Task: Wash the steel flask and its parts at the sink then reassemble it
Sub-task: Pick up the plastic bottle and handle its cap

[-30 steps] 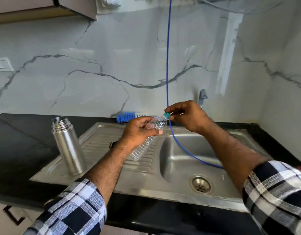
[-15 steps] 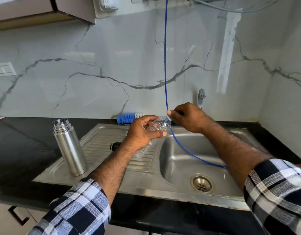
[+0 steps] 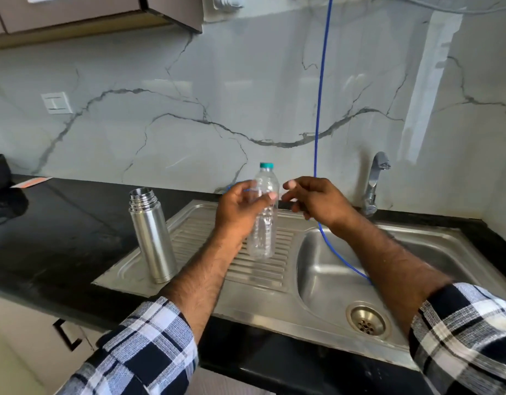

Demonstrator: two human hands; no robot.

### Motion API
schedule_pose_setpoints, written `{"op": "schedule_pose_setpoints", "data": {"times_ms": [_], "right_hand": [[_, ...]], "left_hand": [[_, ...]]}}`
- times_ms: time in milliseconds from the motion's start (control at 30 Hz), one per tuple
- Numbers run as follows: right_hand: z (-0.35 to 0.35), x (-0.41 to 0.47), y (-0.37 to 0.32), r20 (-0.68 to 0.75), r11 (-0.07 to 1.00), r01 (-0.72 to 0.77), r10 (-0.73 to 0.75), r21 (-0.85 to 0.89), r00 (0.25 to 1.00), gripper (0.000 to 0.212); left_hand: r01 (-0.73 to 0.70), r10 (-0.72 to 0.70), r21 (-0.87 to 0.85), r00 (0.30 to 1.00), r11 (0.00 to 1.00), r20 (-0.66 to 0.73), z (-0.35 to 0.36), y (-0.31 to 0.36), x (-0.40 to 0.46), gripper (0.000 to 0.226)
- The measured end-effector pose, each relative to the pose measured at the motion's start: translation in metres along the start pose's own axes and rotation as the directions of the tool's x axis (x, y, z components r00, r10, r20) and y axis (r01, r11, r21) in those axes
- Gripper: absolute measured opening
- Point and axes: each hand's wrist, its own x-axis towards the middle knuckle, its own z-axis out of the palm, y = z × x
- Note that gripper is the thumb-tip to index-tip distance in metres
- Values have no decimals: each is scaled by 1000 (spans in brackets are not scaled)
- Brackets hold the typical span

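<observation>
— Where is the steel flask [image 3: 152, 238]?
— It stands open on the sink's [image 3: 254, 292] ribbed side, left of the bowl.
— And the hands?
— The left hand [image 3: 240, 212] grips a clear plastic bottle [image 3: 263, 212] upright. The right hand [image 3: 317, 199] is beside it, fingers loose, holding nothing.

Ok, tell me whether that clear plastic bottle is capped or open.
Capped. The clear plastic bottle, upright in the left hand, has its teal cap sitting on the neck.

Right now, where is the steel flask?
In the head view the steel flask stands upright and uncapped at the left end of the sink's draining board, untouched, left of the left hand.
</observation>
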Motion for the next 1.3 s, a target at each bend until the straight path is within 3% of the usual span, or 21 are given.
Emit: {"op": "schedule_pose_setpoints", "data": {"times_ms": [33,133,300,433,567,733,1000,1300], "right_hand": [[4,3,1,74,1000,0,0,1,997,22],[25,17,0,186,998,48,-39,-45,982,52],[50,44,-17,132,976,151,-131,-156,983,49],[65,75,-14,119,974,173,-157,-143,980,45],[87,112,-3,33,984,142,-139,-111,990,42],[129,169,19,-51,993,70,-75,-100,996,43],[211,255,64,56,964,61,-49,-258,997,55],[247,303,93,97,917,105,-73,-385,993,61]], "left_hand": [[18,-18,-49,1000,999,-14,-5,5,6,53],[12,-15,-84,999,996,-37,-20,15,23,56],[-29,28,-20,998,999,-61,-39,23,47,72],[-38,39,32,998,999,-55,-52,25,62,77],[-18,32,62,973,998,-230,-67,2,76,56],[22,7,55,883,998,-469,-72,-63,82,33],[149,-75,79,808,986,-584,-83,-121,118,20],[239,-150,53,752,970,-642,-92,-140,140,15]]}}
